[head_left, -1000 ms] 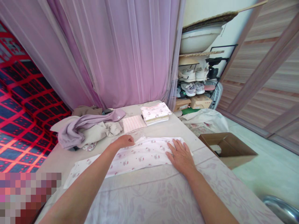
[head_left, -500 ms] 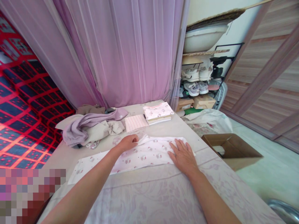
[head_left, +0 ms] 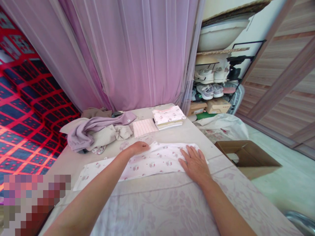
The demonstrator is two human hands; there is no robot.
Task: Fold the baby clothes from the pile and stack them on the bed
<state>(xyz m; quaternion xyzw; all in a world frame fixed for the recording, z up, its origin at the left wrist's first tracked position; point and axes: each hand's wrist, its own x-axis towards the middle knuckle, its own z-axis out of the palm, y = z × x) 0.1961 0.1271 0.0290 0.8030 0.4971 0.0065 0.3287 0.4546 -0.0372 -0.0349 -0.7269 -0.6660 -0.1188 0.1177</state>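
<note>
A white garment with small pink prints (head_left: 147, 160) lies spread flat across the bed (head_left: 159, 206) in front of me. My left hand (head_left: 139, 147) pinches the garment's far edge near the middle, fingers closed on the cloth. My right hand (head_left: 195, 164) rests flat on the garment's right end, fingers spread, pressing it down.
Behind the garment lie a heap of lilac and beige clothes (head_left: 95, 132), a folded striped piece (head_left: 144, 127) and a folded stack (head_left: 168, 117). A pink curtain (head_left: 128, 52) hangs at the back. An open cardboard box (head_left: 248, 157) sits on the floor right, a shoe rack (head_left: 216, 82) beyond.
My left hand has shifted slightly right along the far edge, gathering the cloth. My right hand stays flat on the garment. The view has drifted a little.
</note>
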